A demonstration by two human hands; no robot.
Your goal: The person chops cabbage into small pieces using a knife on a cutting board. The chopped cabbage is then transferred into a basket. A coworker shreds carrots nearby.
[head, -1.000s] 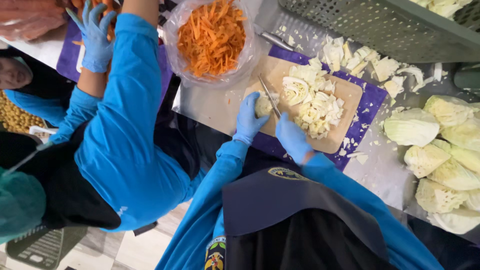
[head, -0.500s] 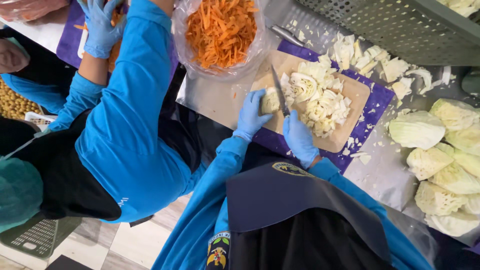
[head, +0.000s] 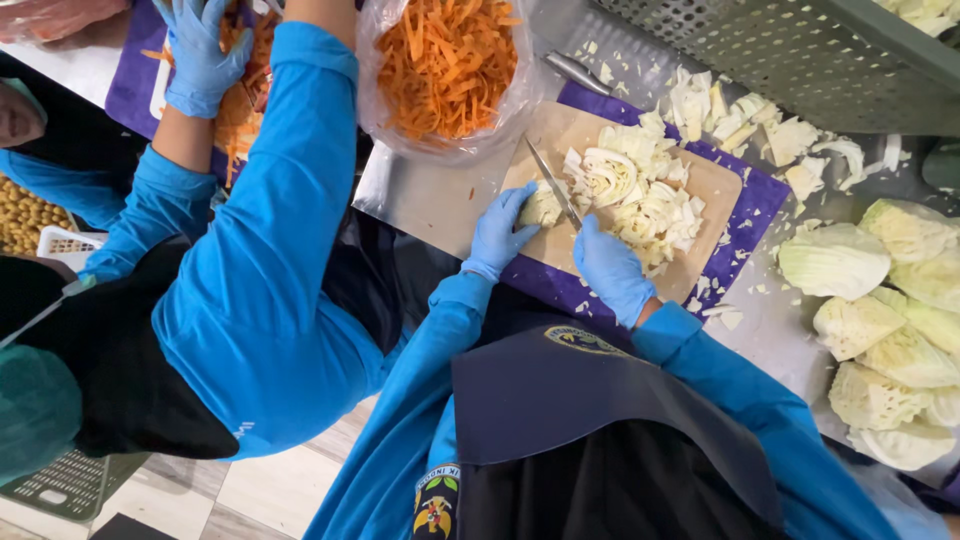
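- Steel bench (head: 420,200) carries a wooden cutting board (head: 560,135) on a purple mat (head: 745,235).
- Left hand (head: 500,232) presses a cabbage piece (head: 542,205) — fingers curled over it.
- Right hand (head: 610,270) grips a knife (head: 552,183), blade just beside the left hand.
- Cabbage wedges (head: 880,320) lie right of the hands; tiled floor (head: 250,490) below.

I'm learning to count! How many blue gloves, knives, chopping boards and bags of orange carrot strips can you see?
Blue gloves: 3, the left hand, the right hand and a co-worker's glove
Knives: 1, the knife
Chopping boards: 1, the wooden board
Carrot bags: 1, the carrot bag
Total: 6

A clear plastic bag (head: 375,95) (holding orange carrot shreds) sits top centre.
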